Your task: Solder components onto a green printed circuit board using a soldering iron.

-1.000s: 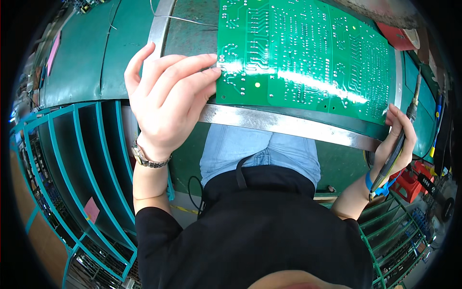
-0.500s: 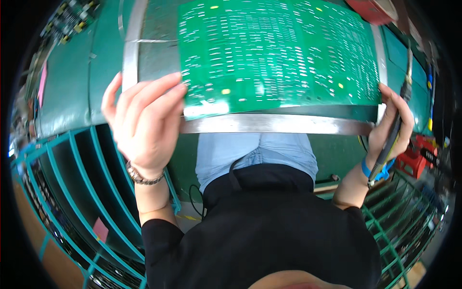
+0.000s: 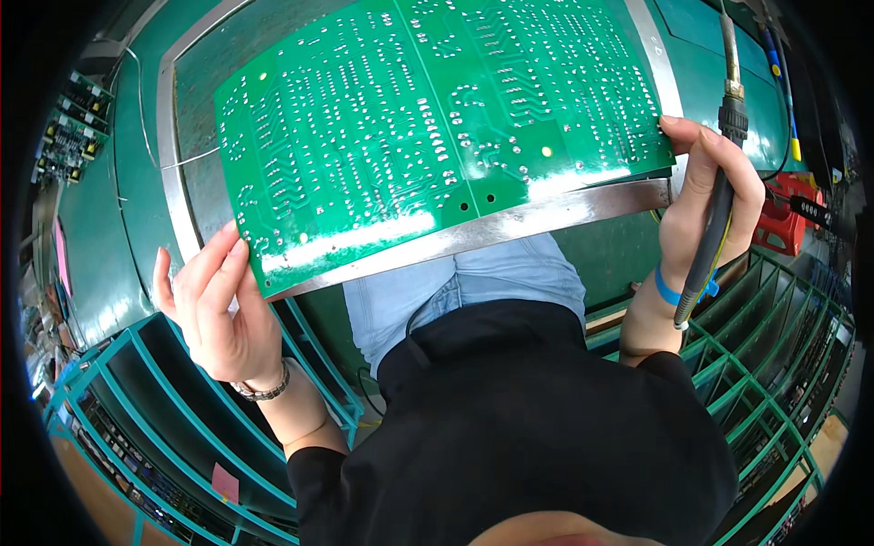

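Observation:
A large green circuit board (image 3: 364, 136), dotted with solder joints, lies tilted toward me over a metal-edged frame (image 3: 510, 217). Its near left corner is pinched between the thumb and fingers of my left hand (image 3: 218, 305). My right hand (image 3: 715, 196) grips the near right edge of the board with thumb and forefinger. That same hand also carries a soldering iron (image 3: 712, 246), tucked across the palm with its metal tip pointing away from me. Solder wire (image 3: 189, 159) sticks out near the board's left edge.
Teal racks (image 3: 173, 400) stand at my lower left, and green racks (image 3: 756, 355) holding boards at my lower right. Populated circuit boards (image 3: 77, 127) sit at the far left. A red holder (image 3: 787, 218) is beyond my right hand.
The view has turned, so the board and frame now appear slanted, left side lower. Both hands remain on the board. Its solder side shows more sharply, in a different layout across the view.

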`<state>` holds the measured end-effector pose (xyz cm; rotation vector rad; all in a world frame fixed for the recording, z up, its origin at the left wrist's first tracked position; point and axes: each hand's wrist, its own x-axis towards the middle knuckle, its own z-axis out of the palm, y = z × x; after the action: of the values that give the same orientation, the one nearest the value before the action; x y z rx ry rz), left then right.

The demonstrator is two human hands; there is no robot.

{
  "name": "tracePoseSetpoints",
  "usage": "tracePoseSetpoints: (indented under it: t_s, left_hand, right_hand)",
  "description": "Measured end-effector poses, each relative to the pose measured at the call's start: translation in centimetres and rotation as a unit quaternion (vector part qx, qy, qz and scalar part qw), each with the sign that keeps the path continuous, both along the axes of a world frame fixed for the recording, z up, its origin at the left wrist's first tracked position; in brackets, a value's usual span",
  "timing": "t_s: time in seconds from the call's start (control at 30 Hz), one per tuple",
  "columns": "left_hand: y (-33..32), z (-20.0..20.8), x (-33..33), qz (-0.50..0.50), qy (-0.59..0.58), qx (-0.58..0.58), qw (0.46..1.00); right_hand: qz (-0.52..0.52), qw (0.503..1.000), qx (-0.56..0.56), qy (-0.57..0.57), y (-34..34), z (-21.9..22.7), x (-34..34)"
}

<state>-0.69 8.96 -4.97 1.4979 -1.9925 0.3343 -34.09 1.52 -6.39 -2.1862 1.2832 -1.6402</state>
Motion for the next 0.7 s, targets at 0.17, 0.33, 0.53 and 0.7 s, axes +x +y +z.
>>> tracePoseSetpoints:
  t_s: [0.17, 0.33, 0.53, 0.7]
  left_hand:
    - [0.1, -0.1, -0.2, 0.001, 0.008, -0.008, 1.0]
    - [0.4, -0.3, -0.2, -0.003, -0.003, -0.005, 1.0]
    - [0.8, -0.7, -0.1, -0.004, -0.032, -0.001, 0.999]
    - [1.0, -0.8, -0.1, -0.007, -0.068, 0.006, 0.998]
  right_hand:
    - [-0.019, 0.999, 0.03, 0.018, 0.3, 0.0, -0.1]
    - [0.011, 0.999, 0.018, -0.048, 0.4, -0.1, -0.5]
    - [0.022, 0.999, 0.036, -0.015, 0.6, -0.3, -1.0]
    - [0.027, 0.999, 0.045, -0.005, 0.6, -0.7, -1.2]
